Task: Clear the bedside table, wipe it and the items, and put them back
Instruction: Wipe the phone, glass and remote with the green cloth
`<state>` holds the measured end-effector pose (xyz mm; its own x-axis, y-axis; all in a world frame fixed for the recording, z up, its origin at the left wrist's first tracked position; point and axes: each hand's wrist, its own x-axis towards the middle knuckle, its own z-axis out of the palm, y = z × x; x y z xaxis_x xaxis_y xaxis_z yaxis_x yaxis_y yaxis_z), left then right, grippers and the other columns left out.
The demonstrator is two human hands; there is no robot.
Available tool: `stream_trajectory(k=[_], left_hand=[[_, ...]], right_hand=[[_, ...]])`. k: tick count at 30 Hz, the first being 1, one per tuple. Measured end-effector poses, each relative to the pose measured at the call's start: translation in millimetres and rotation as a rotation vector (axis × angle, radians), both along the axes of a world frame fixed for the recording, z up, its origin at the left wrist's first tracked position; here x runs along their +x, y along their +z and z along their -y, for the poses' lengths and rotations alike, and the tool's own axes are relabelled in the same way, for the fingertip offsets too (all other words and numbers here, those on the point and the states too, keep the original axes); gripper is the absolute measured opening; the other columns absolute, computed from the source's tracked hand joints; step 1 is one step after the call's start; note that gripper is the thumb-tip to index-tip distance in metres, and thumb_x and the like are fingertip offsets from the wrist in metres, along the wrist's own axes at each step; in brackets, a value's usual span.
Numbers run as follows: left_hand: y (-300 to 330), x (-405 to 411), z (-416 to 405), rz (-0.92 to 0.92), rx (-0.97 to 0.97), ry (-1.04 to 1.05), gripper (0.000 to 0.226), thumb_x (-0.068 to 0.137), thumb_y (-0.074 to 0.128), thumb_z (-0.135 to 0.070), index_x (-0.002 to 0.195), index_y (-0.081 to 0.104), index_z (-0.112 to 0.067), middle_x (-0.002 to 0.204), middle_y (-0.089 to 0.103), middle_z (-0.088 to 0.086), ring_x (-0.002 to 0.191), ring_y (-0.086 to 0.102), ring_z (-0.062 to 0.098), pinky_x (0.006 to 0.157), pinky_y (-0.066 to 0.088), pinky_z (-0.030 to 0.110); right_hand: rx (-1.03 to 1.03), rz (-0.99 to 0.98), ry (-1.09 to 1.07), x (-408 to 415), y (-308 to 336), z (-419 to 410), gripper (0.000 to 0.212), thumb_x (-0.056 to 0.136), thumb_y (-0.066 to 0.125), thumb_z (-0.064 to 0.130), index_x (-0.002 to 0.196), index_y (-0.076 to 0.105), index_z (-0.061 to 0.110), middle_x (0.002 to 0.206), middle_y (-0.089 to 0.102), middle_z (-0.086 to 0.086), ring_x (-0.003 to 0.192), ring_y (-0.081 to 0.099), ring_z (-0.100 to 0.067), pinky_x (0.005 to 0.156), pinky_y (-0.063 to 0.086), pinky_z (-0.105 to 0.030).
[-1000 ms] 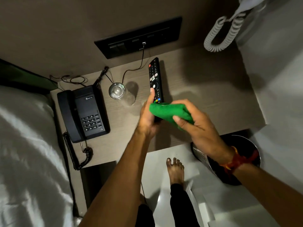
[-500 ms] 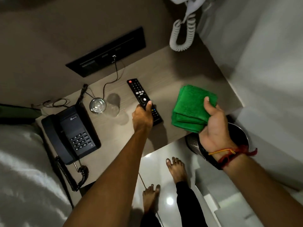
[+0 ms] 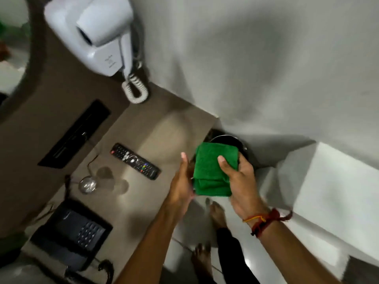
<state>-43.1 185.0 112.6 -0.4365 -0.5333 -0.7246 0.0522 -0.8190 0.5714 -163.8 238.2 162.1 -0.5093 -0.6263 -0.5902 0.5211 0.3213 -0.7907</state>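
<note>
Lying released on the table [image 3: 164, 132], remote [image 3: 135, 160]; left fingers [image 3: 184, 160] open, right fingers [image 3: 225, 167] holding cloth [image 3: 211, 171].

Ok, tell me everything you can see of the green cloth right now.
The green cloth is a plush, towel-like fabric folded into a thick rectangular pad, with stacked layers showing at its lower edge. It is held in the air just off the bedside table's right edge, above a dark bin. The right hand has it in its grip, thumb across the top face; the left hand is open against its left side.
</note>
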Motion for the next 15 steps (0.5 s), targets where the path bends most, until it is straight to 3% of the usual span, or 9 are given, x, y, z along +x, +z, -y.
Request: stream_trajectory(k=[2,4,6,8,11,13,15], left_hand=[[28.5,-28.8,-13.7,-0.120,-0.069,-0.098,0.057,0.099,0.050,-0.058,0.131,0.069,-0.014,0.128,0.072,0.016,0.119,0.070,0.032,0.096,0.060,0.045],[55.8,-66.5,-32.9,-0.090,-0.189,-0.197,0.028,0.097,0.067,-0.030,0.117,0.076,-0.011,0.112,0.078,0.015,0.102,0.076,0.033,0.080,0.064,0.038],[75.2,-105.5,-56.6,-0.021,-0.276,-0.301,0.015,0.091,0.074,-0.014,0.106,0.076,-0.010,0.098,0.081,0.012,0.087,0.078,0.029,0.071,0.064,0.035],[91.5,-144.0,-84.2,0.012,-0.344,-0.410,0.014,0.089,0.076,-0.010,0.103,0.075,-0.009,0.097,0.080,0.016,0.088,0.078,0.033,0.073,0.065,0.039],[98.5,-192.4,-121.5,0.063,-0.460,-0.518,0.013,0.087,0.079,-0.009,0.099,0.076,-0.009,0.097,0.078,0.023,0.092,0.076,0.042,0.076,0.066,0.046],[92.5,-219.5,-139.3,0.119,-0.510,-0.561,0.020,0.089,0.077,-0.010,0.106,0.074,-0.001,0.102,0.076,0.025,0.097,0.073,0.045,0.084,0.062,0.055],[85.5,-244.0,-157.7,0.180,-0.558,-0.612,0.023,0.091,0.073,-0.011,0.111,0.072,0.001,0.106,0.075,0.023,0.100,0.072,0.043,0.089,0.060,0.055]], right_hand=[[-0.013,-0.064,-0.023,-24.0,18.5,-27.1,0.032,0.096,0.063,0.007,0.128,0.062,0.005,0.123,0.072,-0.020,0.114,0.069,-0.040,0.101,0.054,-0.057],[-0.018,-0.119,-0.097,-56.9,38.7,-60.1,0.031,0.096,0.066,0.011,0.126,0.063,0.007,0.120,0.074,-0.017,0.112,0.071,-0.037,0.097,0.058,-0.051],[0.009,-0.224,-0.193,-91.1,55.1,-95.8,0.026,0.094,0.069,0.013,0.119,0.066,0.010,0.113,0.077,-0.013,0.106,0.073,-0.034,0.093,0.061,-0.048],[0.077,-0.347,-0.289,-123.9,64.8,-136.9,0.025,0.094,0.070,0.016,0.119,0.067,0.016,0.108,0.077,-0.009,0.103,0.074,-0.031,0.090,0.062,-0.046],[0.171,-0.429,-0.345,-160.1,63.9,-192.2,0.038,0.097,0.066,0.017,0.134,0.061,0.024,0.114,0.072,-0.010,0.101,0.072,-0.030,0.084,0.063,-0.045],[0.203,-0.407,-0.357,-176.9,55.3,-218.3,0.048,0.100,0.060,0.011,0.144,0.053,0.026,0.120,0.069,-0.006,0.097,0.071,-0.021,0.074,0.064,-0.032],[0.223,-0.382,-0.359,-191.9,48.6,-239.2,0.054,0.101,0.054,0.001,0.148,0.047,0.025,0.121,0.069,0.003,0.096,0.071,-0.010,0.071,0.062,-0.020]])
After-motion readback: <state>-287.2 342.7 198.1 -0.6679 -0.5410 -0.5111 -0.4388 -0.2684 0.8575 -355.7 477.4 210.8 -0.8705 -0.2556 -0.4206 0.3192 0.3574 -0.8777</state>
